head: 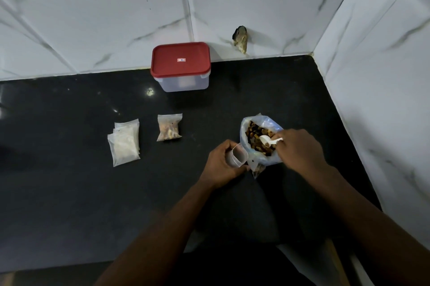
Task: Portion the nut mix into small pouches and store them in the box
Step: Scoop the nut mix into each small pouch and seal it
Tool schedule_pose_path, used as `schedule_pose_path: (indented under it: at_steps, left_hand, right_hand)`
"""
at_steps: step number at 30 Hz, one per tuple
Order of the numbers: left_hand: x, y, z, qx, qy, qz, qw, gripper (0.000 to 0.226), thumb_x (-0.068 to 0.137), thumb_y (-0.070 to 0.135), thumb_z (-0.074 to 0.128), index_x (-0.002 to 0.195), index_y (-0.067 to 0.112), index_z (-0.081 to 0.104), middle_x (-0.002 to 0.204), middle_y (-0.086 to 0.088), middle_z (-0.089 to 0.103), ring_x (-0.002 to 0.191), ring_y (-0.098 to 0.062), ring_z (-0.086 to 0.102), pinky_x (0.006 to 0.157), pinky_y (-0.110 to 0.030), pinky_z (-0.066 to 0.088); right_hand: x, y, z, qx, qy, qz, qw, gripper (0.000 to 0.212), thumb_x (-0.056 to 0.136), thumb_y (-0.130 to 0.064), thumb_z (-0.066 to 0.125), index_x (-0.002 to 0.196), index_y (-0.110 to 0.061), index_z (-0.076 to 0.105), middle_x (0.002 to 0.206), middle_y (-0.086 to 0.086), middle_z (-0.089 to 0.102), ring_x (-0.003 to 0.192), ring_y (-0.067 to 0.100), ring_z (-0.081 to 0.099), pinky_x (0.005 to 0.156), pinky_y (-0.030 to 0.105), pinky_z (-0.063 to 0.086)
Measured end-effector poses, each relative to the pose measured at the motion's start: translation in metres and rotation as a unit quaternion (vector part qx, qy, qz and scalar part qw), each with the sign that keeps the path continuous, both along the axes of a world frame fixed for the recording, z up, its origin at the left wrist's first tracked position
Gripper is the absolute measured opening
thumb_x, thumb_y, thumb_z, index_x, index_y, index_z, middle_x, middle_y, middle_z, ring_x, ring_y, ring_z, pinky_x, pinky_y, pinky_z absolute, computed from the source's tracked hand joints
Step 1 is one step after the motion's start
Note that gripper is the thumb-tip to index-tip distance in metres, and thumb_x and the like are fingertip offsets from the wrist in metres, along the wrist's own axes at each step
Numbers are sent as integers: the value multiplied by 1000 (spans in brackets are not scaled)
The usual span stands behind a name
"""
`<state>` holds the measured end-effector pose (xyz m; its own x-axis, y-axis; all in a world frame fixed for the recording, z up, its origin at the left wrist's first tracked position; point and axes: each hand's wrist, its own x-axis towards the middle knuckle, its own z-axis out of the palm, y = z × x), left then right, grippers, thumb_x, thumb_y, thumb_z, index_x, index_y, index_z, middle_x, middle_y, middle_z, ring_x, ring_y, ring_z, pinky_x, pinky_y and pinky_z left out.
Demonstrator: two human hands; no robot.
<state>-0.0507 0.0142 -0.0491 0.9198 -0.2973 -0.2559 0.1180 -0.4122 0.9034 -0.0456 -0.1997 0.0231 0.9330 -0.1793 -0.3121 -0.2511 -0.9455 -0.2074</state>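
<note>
Broadly, white marble-veined wall tiles [93, 18] fill the back and right of the view, meeting in a corner, with a rough dark hole [240, 38] broken into the back wall just above the worktop. Below them lies a black speckled countertop [69, 192], and everything else stands on it.

At the back, touching the wall, stands the box [183, 84], a clear plastic tub with its red lid [180, 59] on. Right of centre sits the large clear bag of nut mix [244, 127], its mouth folded open and the brown and dark nuts showing inside. To the left, well apart from it, lies a stack of empty pouches [124, 143], slightly fanned. Between that stack and the bag, nearer the stack, lies one filled pouch [169, 127], flat on the worktop.

Both bare forearms reach in from the bottom edge. The left hand [223, 164] is curled round an open small pouch [236, 155], holding its mouth wide just beside the bag's lower left edge; the pouch's lower end touches the bag. The right hand [300, 150] pinches the handle of a white plastic scoop [267, 140], whose bowl sits over the nuts in the bag's mouth with what looks like one nut in it.
</note>
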Motion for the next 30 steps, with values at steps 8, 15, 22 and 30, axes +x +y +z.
schedule_pose_path:
  at_steps: [8,15,22,30]
  left_hand:
    - [1,0,-3,5,9,-17,1000,48,73,25,91,111,28,62,112,11,66,102,1,64,84,-22,55]
    - [1,1,-6,1,16,-30,999,47,74,22,90,111,28,62,115,10,66,107,-3,64,92,-31,57]
    - [4,2,-8,0,11,-29,1000,47,74,23,90,112,27,63,115,10,66,105,-4,65,92,-34,59]
    - [7,4,-7,3,28,-52,998,51,72,26,90,116,31,63,118,11,67,109,-6,65,95,-39,59]
  right_hand:
    - [3,18,-7,96,22,-19,995,31,99,-30,59,124,-14,65,114,4,65,99,18,64,83,31,55]
    - [11,4,-8,368,119,-304,870,18,101,-14,52,101,-4,66,74,7,63,59,16,58,52,26,47]
    - [1,9,-12,483,113,-397,772,15,98,-9,54,107,-7,66,71,4,59,61,14,54,56,26,45]
    - [3,15,-15,531,83,-437,722,16,99,-6,53,109,-4,64,72,5,60,61,15,56,56,27,47]
